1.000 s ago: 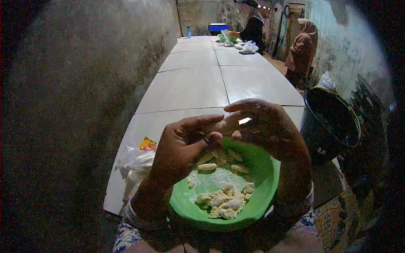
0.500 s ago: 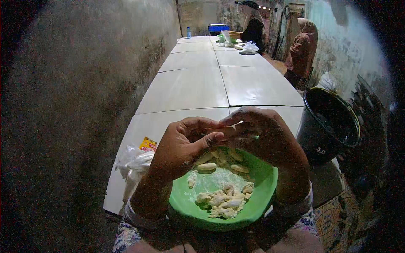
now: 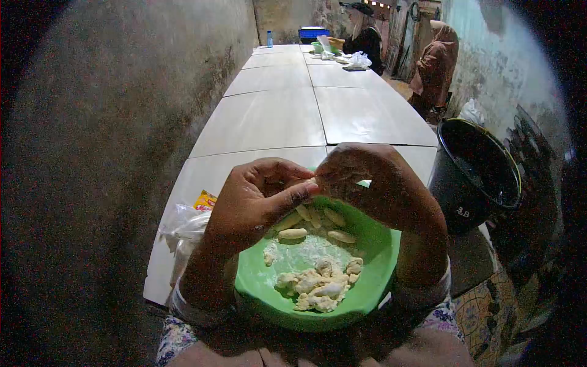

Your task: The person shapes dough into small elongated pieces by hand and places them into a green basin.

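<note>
Above a green bowl, my left hand and my right hand meet at the fingertips. Between them they pinch a small piece of dough, mostly hidden by the fingers. In the near part of the bowl sits a torn, lumpy heap of dough. Behind it white flour is spread over the bottom. Several smooth, finger-shaped dough pieces lie toward the far side, partly under my hands.
A long white-tiled table stretches ahead beside a grey wall. At left are a clear plastic bag and a yellow packet. A black bucket stands at right. Two people, a blue crate and white bags are farther off.
My hands have drawn closer at the fingertips, covering more of the dough piece. The whole view has shifted slightly, with the bowl and hands appearing a little higher and farther left.
</note>
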Action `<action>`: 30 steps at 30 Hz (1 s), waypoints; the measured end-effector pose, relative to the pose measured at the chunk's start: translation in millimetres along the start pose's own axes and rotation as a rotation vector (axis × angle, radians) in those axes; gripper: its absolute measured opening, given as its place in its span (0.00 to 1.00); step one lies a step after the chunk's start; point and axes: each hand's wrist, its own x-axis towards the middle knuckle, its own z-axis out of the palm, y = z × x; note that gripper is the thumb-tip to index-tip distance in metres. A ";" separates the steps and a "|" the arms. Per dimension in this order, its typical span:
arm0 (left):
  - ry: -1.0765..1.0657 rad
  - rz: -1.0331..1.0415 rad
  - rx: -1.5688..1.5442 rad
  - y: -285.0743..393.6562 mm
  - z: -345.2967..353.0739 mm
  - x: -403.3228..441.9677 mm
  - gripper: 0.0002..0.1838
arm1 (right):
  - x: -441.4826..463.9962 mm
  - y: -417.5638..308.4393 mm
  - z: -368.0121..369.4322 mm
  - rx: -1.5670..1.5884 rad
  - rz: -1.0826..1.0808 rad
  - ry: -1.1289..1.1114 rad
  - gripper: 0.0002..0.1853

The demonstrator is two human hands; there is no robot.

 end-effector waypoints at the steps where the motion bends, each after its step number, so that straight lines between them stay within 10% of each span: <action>1: -0.002 -0.002 -0.002 -0.6 0.9 0.0 0.11 | 0.9 1.9 0.0 0.008 -0.033 0.005 0.08; 30: -0.184 0.021 0.112 -26.4 -1.5 13.8 0.10 | -6.5 16.5 -11.9 -0.377 -0.146 -0.134 0.10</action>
